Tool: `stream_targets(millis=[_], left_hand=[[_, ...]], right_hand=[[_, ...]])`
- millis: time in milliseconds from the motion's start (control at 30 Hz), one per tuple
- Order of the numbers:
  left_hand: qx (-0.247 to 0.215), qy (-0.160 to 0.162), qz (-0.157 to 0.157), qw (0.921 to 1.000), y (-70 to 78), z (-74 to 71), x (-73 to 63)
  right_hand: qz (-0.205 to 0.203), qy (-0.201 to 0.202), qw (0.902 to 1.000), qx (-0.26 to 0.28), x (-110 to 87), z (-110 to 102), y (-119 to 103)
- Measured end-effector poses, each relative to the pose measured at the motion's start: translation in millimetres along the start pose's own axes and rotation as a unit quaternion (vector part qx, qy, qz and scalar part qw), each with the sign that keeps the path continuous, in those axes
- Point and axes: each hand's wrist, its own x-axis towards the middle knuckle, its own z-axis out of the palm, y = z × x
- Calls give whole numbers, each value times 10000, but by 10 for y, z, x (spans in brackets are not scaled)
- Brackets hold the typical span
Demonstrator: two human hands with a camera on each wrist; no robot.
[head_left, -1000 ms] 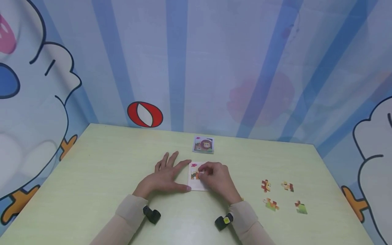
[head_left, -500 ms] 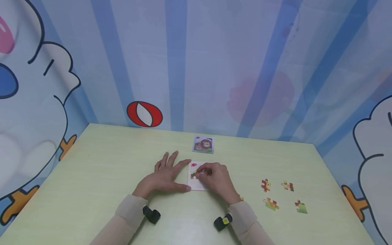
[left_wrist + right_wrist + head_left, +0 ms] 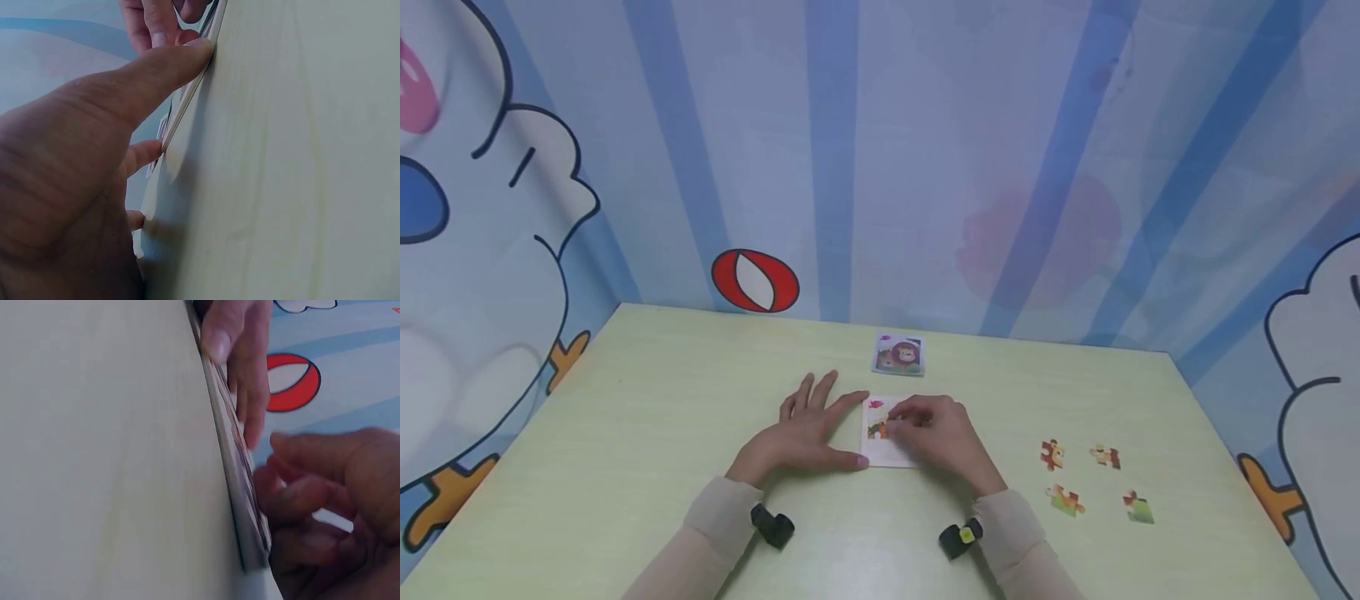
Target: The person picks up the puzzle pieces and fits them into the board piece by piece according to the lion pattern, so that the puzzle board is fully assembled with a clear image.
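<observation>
A white puzzle board (image 3: 887, 455) with a few joined colourful pieces (image 3: 876, 429) lies in the middle of the table. My left hand (image 3: 801, 437) is spread along its left side, thumb and index fingertip touching the edge. Over the board's right part, my right hand (image 3: 943, 437) bends its fingers down at the pieces. In the right wrist view, the curled fingers (image 3: 300, 494) sit beside the board's edge (image 3: 231, 462) and the thumb stands a little apart. Whether a puzzle piece is between the fingertips is hidden.
Loose puzzle pieces lie to the right: a brown one (image 3: 1052, 454), a cream one (image 3: 1105, 456), an orange-green one (image 3: 1065, 500) and a green one (image 3: 1138, 507). Behind the board is a lion picture card (image 3: 898, 355). A printed blue curtain (image 3: 895, 167) stands behind the table.
My right wrist and forearm have shifted slightly right, and its fingertips have moved a little right over the board. The left hand stays at the board's edge.
</observation>
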Motion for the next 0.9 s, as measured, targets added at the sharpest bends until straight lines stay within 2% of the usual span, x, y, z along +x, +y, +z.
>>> stream_targets(millis=[267,433,700,900], left_hand=[[29,121,-52,9999,-77,46,53],[-135,130,66,9998,-87,32,33],[-194,3,18,9998,28,-43,-39],[-160,-10,-24,9999,29,-21,-18]], right_hand=[[556,-506,9958,515,-63,-457,46],[673,-615,9946,492,-95,-767,151],[778,-656,9936,483,-186,-1150,350],[846,-1000,9894,634,-323,-1436,536]])
